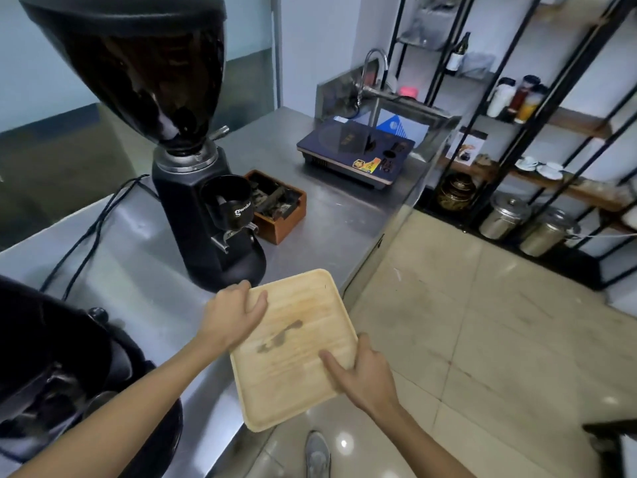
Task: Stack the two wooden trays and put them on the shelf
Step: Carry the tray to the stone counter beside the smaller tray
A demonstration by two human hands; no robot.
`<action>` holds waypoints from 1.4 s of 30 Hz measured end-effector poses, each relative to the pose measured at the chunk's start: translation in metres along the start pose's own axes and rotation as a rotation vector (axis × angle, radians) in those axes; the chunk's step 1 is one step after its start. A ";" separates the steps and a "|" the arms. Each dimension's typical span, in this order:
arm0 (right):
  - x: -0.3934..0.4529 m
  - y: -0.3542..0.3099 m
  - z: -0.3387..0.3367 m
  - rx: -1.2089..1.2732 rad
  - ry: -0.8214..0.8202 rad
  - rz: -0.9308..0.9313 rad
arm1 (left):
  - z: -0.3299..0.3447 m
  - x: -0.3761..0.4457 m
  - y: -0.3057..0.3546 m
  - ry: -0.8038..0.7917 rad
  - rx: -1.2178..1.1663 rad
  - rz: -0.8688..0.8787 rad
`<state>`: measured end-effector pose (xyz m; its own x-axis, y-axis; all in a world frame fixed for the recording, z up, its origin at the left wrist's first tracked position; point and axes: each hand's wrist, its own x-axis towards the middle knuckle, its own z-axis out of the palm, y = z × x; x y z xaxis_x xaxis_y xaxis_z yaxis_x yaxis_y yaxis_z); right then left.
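Both grips — left hand point(231, 313), right hand point(362, 372) — clasp the wooden tray point(296, 353).

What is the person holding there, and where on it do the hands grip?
A wooden tray, held with both hands: the left hand grips its far-left edge, the right hand its right edge, thumbs resting on top.

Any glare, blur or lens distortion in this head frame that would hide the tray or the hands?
Head view: wide-angle bending curves the shelf uprights and counter edge; glare spots on the floor tiles; far shelf soft; wooden tray, left hand and right hand fairly sharp, evenly lit.
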<state>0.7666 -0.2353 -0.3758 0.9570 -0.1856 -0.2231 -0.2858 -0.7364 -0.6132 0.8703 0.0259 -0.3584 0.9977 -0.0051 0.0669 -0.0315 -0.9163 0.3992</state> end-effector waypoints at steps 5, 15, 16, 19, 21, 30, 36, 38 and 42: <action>-0.043 0.021 -0.011 0.098 0.112 0.124 | 0.003 -0.015 0.025 -0.087 -0.034 0.129; -0.141 0.077 -0.028 0.235 0.299 0.365 | 0.025 -0.051 0.113 -0.346 -0.044 0.429; -0.150 0.084 -0.032 0.248 0.320 0.393 | 0.028 -0.056 0.126 -0.370 -0.047 0.459; -0.178 0.107 -0.046 0.260 0.391 0.464 | 0.037 -0.071 0.169 -0.414 -0.040 0.554; -0.196 0.123 -0.057 0.268 0.432 0.502 | 0.043 -0.083 0.200 -0.450 -0.023 0.629; -0.274 0.209 -0.122 0.314 0.592 0.654 | 0.093 -0.150 0.364 -0.539 0.020 0.848; -0.324 0.284 -0.174 0.336 0.662 0.706 | 0.132 -0.205 0.476 -0.552 0.030 0.924; -0.339 0.309 -0.192 0.347 0.696 0.721 | 0.145 -0.224 0.513 -0.555 0.024 0.960; -0.371 0.352 -0.222 0.398 0.760 0.764 | 0.166 -0.264 0.579 -0.579 0.029 1.027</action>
<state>0.3218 -0.5698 -0.3406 0.2714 -0.9398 -0.2078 -0.6706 -0.0298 -0.7412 0.5983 -0.5697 -0.2971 0.3837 -0.9197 -0.0834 -0.8416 -0.3855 0.3783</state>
